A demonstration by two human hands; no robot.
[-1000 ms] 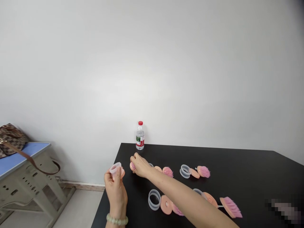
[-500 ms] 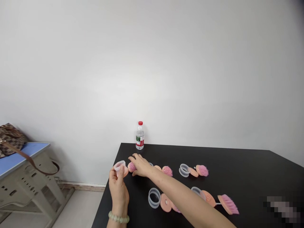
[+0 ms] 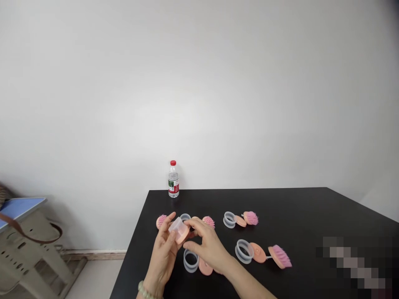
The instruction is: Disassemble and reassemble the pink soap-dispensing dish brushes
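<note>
My left hand (image 3: 166, 251) grips a translucent ring (image 3: 177, 225) with a peach disc (image 3: 182, 236) on its lower right side, tilted above the table. My right hand (image 3: 207, 243) meets it from the right, fingers and thumb around the disc's edge. Just beyond my left fingers lies a round pink-bristled brush head (image 3: 161, 221). Behind my hands are another clear ring (image 3: 185, 217) and a second brush head (image 3: 208, 221). Below the right hand lie a clear ring (image 3: 191, 261) and a peach disc (image 3: 205, 266), partly covered.
On the black table (image 3: 296, 211), a ring (image 3: 230, 219), disc (image 3: 240, 221) and brush head (image 3: 250, 218) lie at back right. A larger ring (image 3: 244, 251), disc (image 3: 258, 253) and brush head (image 3: 279, 256) lie nearer. A water bottle (image 3: 173, 182) stands by the wall.
My right hand has left the far-left brush head and come back to the ring and disc in my left hand. My left hand has turned that piece. The view has shifted rightward.
</note>
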